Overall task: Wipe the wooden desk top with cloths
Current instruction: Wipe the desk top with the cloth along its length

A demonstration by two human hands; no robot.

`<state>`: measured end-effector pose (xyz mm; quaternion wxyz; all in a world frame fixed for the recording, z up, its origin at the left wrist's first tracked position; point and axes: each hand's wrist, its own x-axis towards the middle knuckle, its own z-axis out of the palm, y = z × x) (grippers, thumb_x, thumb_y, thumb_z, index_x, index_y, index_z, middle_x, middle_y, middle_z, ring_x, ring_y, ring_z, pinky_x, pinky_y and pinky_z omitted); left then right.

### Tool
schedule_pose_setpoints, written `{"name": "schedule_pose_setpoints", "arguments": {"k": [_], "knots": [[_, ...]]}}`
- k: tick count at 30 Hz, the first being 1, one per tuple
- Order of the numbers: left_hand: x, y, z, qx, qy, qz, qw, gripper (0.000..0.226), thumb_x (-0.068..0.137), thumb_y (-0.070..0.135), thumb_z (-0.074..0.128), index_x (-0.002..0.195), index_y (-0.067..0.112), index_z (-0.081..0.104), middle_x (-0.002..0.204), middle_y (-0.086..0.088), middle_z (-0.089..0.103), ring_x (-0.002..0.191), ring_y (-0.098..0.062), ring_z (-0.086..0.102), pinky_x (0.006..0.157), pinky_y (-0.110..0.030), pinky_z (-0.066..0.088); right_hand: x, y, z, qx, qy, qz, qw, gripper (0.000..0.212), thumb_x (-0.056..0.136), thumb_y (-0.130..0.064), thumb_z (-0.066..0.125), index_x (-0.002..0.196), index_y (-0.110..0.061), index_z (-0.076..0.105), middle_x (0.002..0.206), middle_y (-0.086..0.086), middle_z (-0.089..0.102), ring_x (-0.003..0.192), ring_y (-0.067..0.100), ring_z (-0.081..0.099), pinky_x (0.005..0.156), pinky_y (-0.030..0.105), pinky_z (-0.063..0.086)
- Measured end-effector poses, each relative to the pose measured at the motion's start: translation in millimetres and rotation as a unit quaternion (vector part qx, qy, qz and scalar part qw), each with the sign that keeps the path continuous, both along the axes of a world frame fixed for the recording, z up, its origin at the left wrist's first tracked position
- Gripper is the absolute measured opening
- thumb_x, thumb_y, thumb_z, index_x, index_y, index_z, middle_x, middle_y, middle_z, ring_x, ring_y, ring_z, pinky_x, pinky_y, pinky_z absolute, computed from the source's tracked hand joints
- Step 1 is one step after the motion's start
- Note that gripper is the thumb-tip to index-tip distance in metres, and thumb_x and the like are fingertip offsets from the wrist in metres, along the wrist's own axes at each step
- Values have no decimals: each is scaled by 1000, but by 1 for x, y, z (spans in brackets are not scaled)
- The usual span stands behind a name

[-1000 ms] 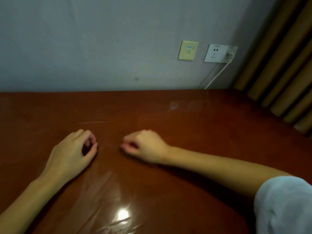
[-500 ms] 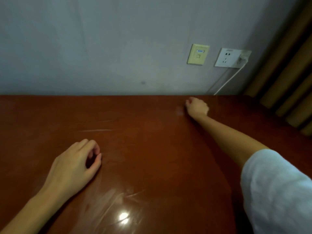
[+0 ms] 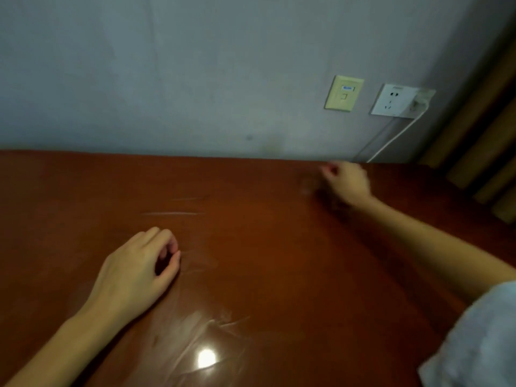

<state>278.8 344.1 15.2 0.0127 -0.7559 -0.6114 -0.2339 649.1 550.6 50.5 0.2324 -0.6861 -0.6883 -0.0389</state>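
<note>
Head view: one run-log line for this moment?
left hand: curled, resting on desk | right hand: blurred, at far edge | cloth: none visible

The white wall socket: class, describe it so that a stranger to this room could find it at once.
Look at the grey wall behind the wooden desk, toward its right end by the brown curtain. There the socket sits just right of a yellowish plate. It alone is white, with holes for plugs and a white cable running down from it.
</note>
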Motion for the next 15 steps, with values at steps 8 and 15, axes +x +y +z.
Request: {"name": "schedule_pose_setpoints", "arguments": {"k": [8, 15], "knots": [[-1, 3, -5, 13, -2, 6, 1000, 13, 81, 41, 39, 79, 30, 45, 70, 13, 39, 64, -7, 44, 49, -11, 23, 3, 58, -20, -52, 41, -183, 981, 40, 96, -35, 45, 114, -4, 63, 120, 26, 59, 111, 44, 56, 92, 44, 46], [-19, -8, 2, 24, 27, -2, 999, 19, 82, 44, 35, 80, 29, 47, 73, 12, 42, 69, -10, 48, 51, -13, 27, -210, -37, -21, -59, -56, 191, 978, 33, 94, -45, 46, 104, -21, 65, 103, 12, 70, 96, 35, 64, 75, 35, 49]]}}
